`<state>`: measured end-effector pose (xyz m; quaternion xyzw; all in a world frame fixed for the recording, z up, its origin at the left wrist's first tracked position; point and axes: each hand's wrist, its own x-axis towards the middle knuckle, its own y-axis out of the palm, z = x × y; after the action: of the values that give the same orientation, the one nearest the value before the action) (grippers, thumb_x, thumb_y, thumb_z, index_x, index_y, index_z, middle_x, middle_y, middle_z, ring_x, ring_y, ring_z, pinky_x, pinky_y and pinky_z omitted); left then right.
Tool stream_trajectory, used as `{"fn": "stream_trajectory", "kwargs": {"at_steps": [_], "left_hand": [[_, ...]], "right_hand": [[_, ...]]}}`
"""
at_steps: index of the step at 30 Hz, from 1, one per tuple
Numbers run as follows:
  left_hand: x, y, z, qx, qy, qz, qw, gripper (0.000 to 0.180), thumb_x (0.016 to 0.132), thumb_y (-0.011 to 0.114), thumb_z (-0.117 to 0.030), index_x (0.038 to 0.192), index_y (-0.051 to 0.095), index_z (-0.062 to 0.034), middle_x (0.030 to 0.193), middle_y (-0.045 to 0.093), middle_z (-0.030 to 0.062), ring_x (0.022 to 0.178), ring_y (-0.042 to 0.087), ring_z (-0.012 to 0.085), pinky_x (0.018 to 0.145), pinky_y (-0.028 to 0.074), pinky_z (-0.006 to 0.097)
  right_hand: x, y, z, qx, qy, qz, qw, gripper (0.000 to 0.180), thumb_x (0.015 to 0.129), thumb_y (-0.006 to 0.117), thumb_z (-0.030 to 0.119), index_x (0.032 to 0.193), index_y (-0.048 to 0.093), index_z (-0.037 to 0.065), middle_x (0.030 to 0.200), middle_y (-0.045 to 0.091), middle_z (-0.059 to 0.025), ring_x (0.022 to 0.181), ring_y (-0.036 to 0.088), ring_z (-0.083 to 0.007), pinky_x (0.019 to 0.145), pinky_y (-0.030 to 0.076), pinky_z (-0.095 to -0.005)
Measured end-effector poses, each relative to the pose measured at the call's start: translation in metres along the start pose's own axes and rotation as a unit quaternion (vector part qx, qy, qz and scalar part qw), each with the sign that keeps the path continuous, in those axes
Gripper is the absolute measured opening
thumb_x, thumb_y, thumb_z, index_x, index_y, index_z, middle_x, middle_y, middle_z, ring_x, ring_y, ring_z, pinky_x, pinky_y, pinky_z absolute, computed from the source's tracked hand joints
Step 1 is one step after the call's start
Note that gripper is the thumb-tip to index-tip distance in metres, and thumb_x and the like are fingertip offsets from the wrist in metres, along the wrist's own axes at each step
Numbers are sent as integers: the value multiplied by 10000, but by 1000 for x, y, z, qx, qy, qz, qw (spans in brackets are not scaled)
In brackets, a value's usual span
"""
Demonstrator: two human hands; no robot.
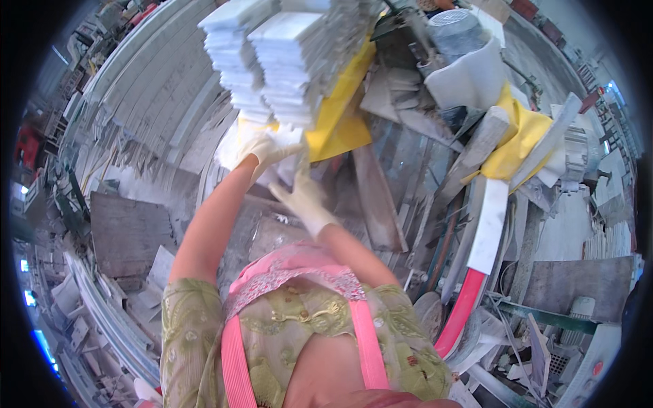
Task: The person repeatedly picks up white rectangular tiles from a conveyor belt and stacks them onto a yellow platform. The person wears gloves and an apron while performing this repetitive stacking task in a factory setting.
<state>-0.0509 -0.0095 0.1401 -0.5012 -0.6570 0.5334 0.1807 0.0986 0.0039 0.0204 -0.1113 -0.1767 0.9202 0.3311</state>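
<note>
Both my hands wear pale gloves and work close together in front of tall stacks of white stone tiles (289,41). My left hand (262,149) lies against a bright white piece (235,136) at the foot of the stacks. Its thumb stretches to the right, while its other fingers are partly hidden and blurred. Slightly nearer and to the right is my right hand (304,197), thumb and fingers spread apart, reaching up toward the left hand. Blur hides whether a thin pale piece stands between them. A yellow sheet (340,136) hangs just right of the stacks.
Long stone strips (146,81) are piled at the left. To the right stand a motor (456,30), a second yellow cloth (520,132) over boards, and a white-and-pink curved bar (486,231). A grey board (129,234) leans among scraps at the left.
</note>
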Motion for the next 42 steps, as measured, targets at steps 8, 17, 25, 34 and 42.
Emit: {"fn": "stream_trajectory", "kwargs": {"at_steps": [8,17,25,34,42], "left_hand": [[25,40,4,-43,-153,-35,987,994,670,823,-579,1421,510,-7,1237,693,215,1165,675,334,984,528,414],[16,40,-23,18,-310,-103,945,1288,536,902,-534,1508,329,88,1288,672,220,1179,679,317,979,541,398],[20,51,-1,26,-243,-153,958,1321,522,946,-403,1553,263,62,1372,611,224,1249,628,309,1032,514,386],[12,43,-14,-26,-253,-101,962,1141,574,910,-389,1487,374,37,1340,625,232,1220,638,346,982,533,400],[-30,31,-39,-135,-153,-149,968,758,725,811,-306,1333,513,35,1183,680,224,1063,677,339,911,532,428]], "right_hand": [[6,-10,-8,-111,-135,-44,984,867,877,709,480,1451,392,-88,1255,618,-312,1123,631,-426,922,518,-479],[-14,-45,-48,117,-46,-43,991,678,927,687,400,1419,541,-43,1389,603,-275,1293,591,-379,1089,455,-428],[-5,-22,-65,188,-50,-10,981,569,952,673,313,1351,584,-83,1346,637,-259,1288,601,-344,1089,451,-404],[-22,-47,-69,258,26,5,966,508,987,652,337,1316,626,-50,1306,668,-206,1227,632,-269,1056,467,-365],[-78,-89,-88,295,33,-139,945,331,988,620,276,1072,683,-38,1012,719,-106,986,647,-156,898,498,-321]]}}
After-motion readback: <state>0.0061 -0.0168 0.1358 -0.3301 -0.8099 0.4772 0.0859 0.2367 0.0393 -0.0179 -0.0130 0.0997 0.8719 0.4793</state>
